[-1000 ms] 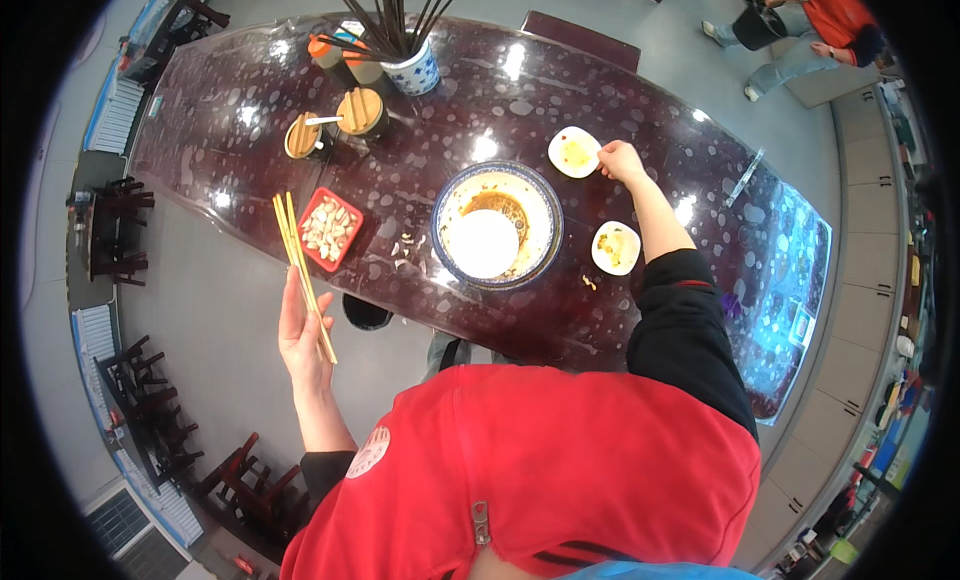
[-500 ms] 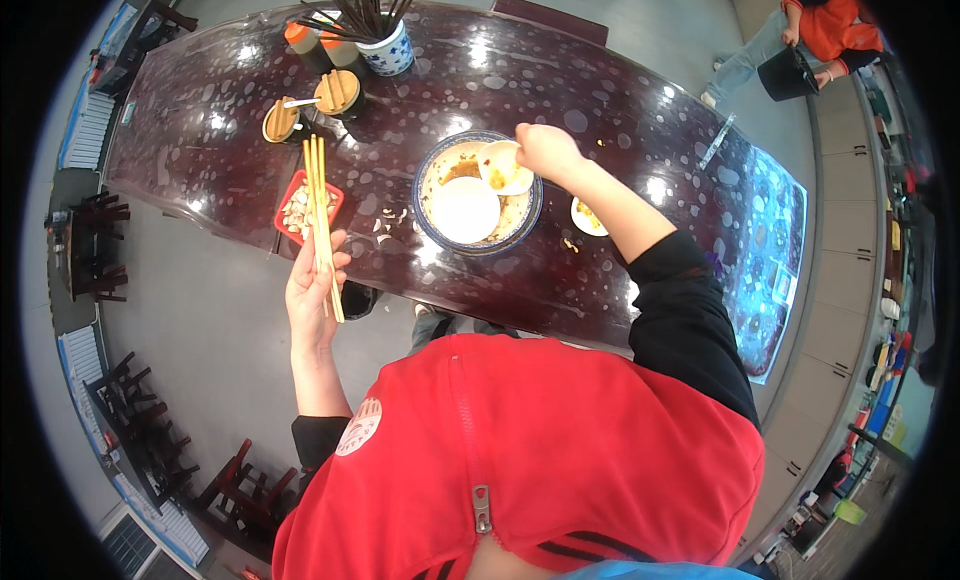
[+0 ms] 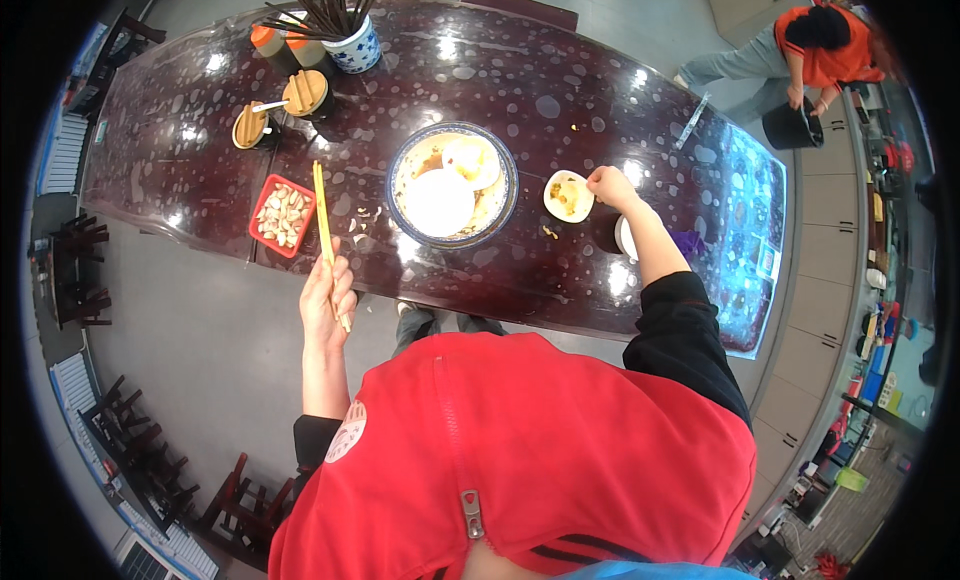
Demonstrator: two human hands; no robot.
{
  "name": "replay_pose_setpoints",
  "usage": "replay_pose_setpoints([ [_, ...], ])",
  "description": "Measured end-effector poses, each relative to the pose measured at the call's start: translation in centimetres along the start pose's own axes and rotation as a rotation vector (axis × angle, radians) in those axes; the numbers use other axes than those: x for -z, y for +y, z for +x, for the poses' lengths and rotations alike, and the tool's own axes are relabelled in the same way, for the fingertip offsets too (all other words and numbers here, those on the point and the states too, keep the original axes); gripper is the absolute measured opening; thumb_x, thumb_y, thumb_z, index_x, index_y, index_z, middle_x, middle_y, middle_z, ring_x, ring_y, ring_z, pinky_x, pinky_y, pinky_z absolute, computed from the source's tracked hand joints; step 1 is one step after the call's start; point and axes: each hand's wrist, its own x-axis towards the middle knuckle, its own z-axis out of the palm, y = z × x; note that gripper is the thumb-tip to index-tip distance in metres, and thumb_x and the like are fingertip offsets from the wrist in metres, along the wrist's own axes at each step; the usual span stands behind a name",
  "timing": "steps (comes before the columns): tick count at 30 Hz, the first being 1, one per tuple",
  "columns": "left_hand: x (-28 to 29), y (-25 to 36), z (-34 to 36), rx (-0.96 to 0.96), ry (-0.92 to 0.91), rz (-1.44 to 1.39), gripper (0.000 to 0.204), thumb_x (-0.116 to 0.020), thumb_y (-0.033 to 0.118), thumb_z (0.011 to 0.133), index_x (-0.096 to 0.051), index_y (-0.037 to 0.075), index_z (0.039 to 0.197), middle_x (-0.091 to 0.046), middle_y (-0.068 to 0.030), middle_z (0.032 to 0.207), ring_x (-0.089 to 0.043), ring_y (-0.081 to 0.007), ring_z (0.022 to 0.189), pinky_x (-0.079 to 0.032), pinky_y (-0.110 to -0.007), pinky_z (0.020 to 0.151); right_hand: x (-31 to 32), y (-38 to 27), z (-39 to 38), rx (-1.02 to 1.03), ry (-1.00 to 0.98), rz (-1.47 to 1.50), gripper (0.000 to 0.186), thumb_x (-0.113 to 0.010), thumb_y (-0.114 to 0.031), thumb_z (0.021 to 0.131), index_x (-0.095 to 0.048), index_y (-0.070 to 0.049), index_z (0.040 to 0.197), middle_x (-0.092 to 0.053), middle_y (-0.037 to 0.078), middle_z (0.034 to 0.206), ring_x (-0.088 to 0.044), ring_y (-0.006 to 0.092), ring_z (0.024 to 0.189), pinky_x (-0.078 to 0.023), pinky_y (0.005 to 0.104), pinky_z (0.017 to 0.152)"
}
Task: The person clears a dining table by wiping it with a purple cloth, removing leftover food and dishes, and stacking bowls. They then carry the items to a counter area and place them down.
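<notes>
Several yellow chopsticks [image 3: 322, 212] stand up out of my left hand [image 3: 329, 292], whose fingers are closed around their lower part, just off the table's near edge. My right hand [image 3: 612, 188] pinches the right rim of a small white dish [image 3: 568, 196] with yellow food scraps in it. Whether this dish rests on the table or is slightly lifted, I cannot tell. To its left is a large bowl with a blue rim [image 3: 515, 178], stained brown inside. Two white dishes lie in it: a plain one [image 3: 438, 204] and, overlapping it, one with scraps [image 3: 472, 164].
A red tray [image 3: 254, 230] of garlic cloves is left of the chopsticks. Wooden-lidded jars [image 3: 305, 92], orange-capped bottles [image 3: 268, 42] and a chopstick pot [image 3: 356, 50] stand far left. My right forearm partly hides a white container [image 3: 626, 238]. Far right, another person holds a black bucket [image 3: 792, 127].
My right hand has let go of a scrap-filled dish, now inside the large bowl, and moved right to the other small dish. My left hand still holds the chopsticks.
</notes>
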Motion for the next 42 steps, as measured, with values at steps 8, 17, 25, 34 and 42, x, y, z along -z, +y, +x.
replay_pose_setpoints([
  [8, -0.4, -4.1, -2.9, 0.055, -0.009, 0.093, 0.026, -0.044, 0.015, 0.095, -0.043, 0.003, 0.118, -0.043, -0.0024, 0.081, -0.042, -0.0108, 0.063, -0.039, -0.022, 0.055, 4.8, -9.1, -2.4, 0.209, 0.152, 0.138, 0.023, -0.061, -0.02, 0.072, -0.063, -0.002, 0.086, -0.065, 0.016, 0.077, -0.064, 0.0272, 0.072, -0.049, 0.0357, 0.069],
  [17, 1.7, -6.3, -10.2, 0.296, -0.059, 0.226, 0.024, -0.048, 0.02, 0.094, -0.047, 0.006, 0.114, -0.048, -0.0013, 0.085, -0.044, -0.0095, 0.073, -0.038, -0.021, 0.064, 0.2, -21.4, -2.2, 0.475, 0.324, -0.302, 0.011, -0.055, -0.013, 0.075, -0.055, -0.002, 0.08, -0.063, 0.018, 0.073, -0.063, 0.0344, 0.071, -0.051, 0.042, 0.063],
  [25, 1.6, -3.6, -8.3, 0.087, 0.08, 0.281, 0.019, -0.045, 0.023, 0.096, -0.049, 0.007, 0.105, -0.039, 0.0027, 0.067, -0.028, -0.0049, 0.047, -0.023, -0.019, 0.042, -4.4, -13.4, -7.1, -0.156, -0.073, 0.357, 0.046, -0.059, -0.042, 0.082, -0.061, 0.003, 0.092, -0.066, 0.018, 0.084, -0.065, 0.0215, 0.074, -0.052, 0.0357, 0.061],
  [34, 2.9, -0.4, -5.5, 0.162, -0.069, 0.435, 0.02, -0.037, 0.022, 0.099, -0.046, 0.007, 0.107, -0.036, 0.0, 0.065, -0.027, -0.0062, 0.041, -0.026, -0.022, 0.037, -13.1, -14.8, -10.5, -0.183, -0.251, 1.378, 0.064, -0.06, -0.041, 0.085, -0.038, 0.003, 0.126, -0.052, 0.022, 0.12, -0.058, 0.0276, 0.102, -0.049, 0.0378, 0.08],
  [42, 5.6, 3.0, -5.3, 0.201, -0.068, 0.467, 0.019, -0.038, 0.025, 0.098, -0.046, 0.008, 0.104, -0.035, 0.0018, 0.063, -0.028, -0.0055, 0.042, -0.024, -0.02, 0.036, -10.7, -0.7, -13.4, -0.619, 0.777, 1.551, 0.05, -0.05, -0.044, 0.09, -0.053, 0.006, 0.092, -0.063, 0.015, 0.076, -0.057, 0.0185, 0.05, -0.047, 0.0269, 0.042],
])
